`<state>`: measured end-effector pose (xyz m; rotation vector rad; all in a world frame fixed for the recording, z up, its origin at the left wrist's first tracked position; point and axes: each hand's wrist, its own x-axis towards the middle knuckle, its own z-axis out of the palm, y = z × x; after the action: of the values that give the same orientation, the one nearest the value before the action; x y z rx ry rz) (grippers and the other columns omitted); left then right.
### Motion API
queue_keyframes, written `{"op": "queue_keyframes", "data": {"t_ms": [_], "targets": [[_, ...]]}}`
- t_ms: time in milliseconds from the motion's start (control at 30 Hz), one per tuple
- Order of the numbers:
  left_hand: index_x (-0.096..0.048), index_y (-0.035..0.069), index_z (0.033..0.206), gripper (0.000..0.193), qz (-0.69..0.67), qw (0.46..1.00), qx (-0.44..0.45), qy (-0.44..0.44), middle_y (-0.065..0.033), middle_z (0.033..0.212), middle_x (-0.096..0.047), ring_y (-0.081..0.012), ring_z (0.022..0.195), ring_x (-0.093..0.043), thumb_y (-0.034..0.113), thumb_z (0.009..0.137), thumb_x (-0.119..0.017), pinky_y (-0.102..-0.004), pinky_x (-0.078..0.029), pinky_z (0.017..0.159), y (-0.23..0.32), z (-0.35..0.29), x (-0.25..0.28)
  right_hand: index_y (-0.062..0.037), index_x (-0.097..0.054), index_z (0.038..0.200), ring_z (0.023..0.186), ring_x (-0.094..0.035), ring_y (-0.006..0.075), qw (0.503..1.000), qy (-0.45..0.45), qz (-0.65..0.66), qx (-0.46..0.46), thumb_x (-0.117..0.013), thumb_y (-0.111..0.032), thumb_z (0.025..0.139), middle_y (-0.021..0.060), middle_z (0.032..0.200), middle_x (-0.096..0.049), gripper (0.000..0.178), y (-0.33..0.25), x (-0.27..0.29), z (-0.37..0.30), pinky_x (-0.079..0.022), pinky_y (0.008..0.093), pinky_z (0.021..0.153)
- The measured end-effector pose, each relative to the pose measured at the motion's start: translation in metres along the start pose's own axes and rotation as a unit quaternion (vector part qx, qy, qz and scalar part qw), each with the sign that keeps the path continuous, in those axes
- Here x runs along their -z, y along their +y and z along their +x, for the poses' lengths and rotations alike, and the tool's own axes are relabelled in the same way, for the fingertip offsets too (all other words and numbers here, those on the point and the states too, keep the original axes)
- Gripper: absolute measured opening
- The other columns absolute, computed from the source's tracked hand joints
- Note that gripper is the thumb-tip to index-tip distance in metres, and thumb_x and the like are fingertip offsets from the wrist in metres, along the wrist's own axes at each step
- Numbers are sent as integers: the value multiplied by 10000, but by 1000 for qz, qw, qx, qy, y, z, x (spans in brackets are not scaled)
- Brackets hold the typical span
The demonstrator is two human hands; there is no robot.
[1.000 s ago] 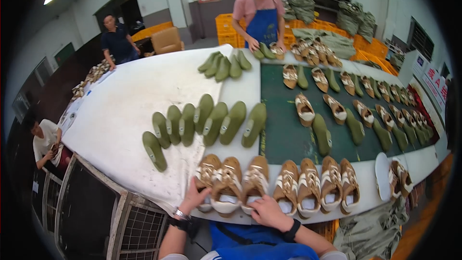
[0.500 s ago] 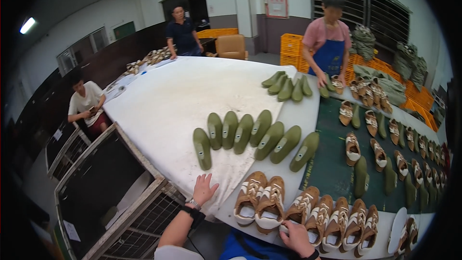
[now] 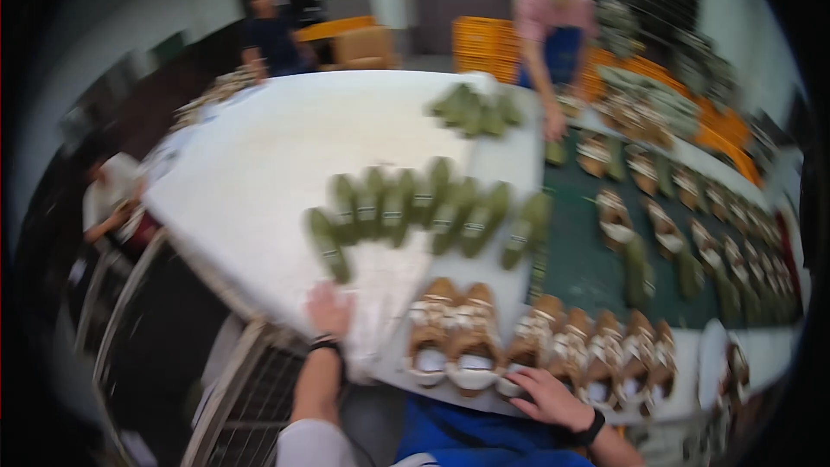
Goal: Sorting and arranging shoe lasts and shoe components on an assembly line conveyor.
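Note:
Blurred by motion, my left hand (image 3: 330, 307) reaches over the white tabletop with its fingers stretched out and nothing in it. Its fingertips are just short of the leftmost green shoe last (image 3: 327, 246), one of several in a curved row. At the near edge, my right hand (image 3: 553, 399) has its fingers about the white heel of a brown-and-white sneaker (image 3: 534, 333), which stands on the table. Left of that shoe stand two like sneakers (image 3: 472, 337), toes pointing away from me. Several more sneakers (image 3: 605, 350) line up to its right.
A green mat (image 3: 575, 268) at the right bears rows of shoes and lasts. More lasts (image 3: 474, 111) lie at the far end, where a person in a blue apron (image 3: 562, 43) works. A wire cage cart (image 3: 251, 380) stands at lower left. Two other people are at the left.
The whole view has shifted and blurred, with the table's things now further left and higher. My left hand is closer to the leftmost last. My right hand stays at the sneaker's heel.

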<state>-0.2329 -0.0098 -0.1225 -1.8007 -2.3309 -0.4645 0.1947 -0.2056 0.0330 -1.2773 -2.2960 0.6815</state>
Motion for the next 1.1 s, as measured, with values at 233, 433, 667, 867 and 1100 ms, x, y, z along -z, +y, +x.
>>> {"op": "queue_keyframes", "data": {"t_ms": [233, 433, 667, 867, 1100], "targets": [[-386, 87, 1331, 532, 17, 996, 29, -88, -136, 1417, -323, -333, 1305, -280, 393, 898, -437, -503, -233, 1039, 11, 23, 17, -62, -570, 1133, 801, -627, 293, 985, -116, 47, -121, -570, -195, 855, 160, 885, -639, 309, 9, 161, 0, -495, 368, 691], [-412, 94, 1310, 504, 11, 998, 31, -61, -112, 1395, -367, -312, 1291, -306, 368, 890, -465, -487, -249, 1031, 26, 19, 20, -17, -575, 1094, 726, -640, 257, 991, -30, -115, -56, -554, -211, 816, 149, 862, -651, 339, 64, 235, 120, -511, 346, 676], [-430, 77, 1295, 498, -7, 998, 42, -56, -100, 1395, -373, -291, 1292, -311, 350, 882, -485, -454, -236, 1046, 33, 19, 24, -63, -535, 1145, 828, -639, 300, 936, -5, -202, -288, -541, -324, 832, 164, 907, -643, 408, 183, 69, 241, -513, 389, 725], [-438, 67, 1287, 487, 2, 997, 49, -52, -102, 1387, -386, -284, 1290, -318, 329, 881, -496, -442, -241, 1044, 18, 16, 22, -114, -546, 1035, 893, -611, 340, 922, 69, -170, -340, -482, -165, 794, 168, 931, -635, 254, 179, 60, 230, -484, 435, 758], [-440, 62, 1285, 484, 9, 998, 44, -40, -101, 1384, -390, -279, 1286, -324, 324, 882, -495, -439, -239, 1045, 15, 19, 14, -160, -538, 1073, 873, -616, 319, 910, 59, -189, -365, -490, -196, 803, 146, 924, -643, 277, 218, 55, 147, -484, 427, 754]]}}
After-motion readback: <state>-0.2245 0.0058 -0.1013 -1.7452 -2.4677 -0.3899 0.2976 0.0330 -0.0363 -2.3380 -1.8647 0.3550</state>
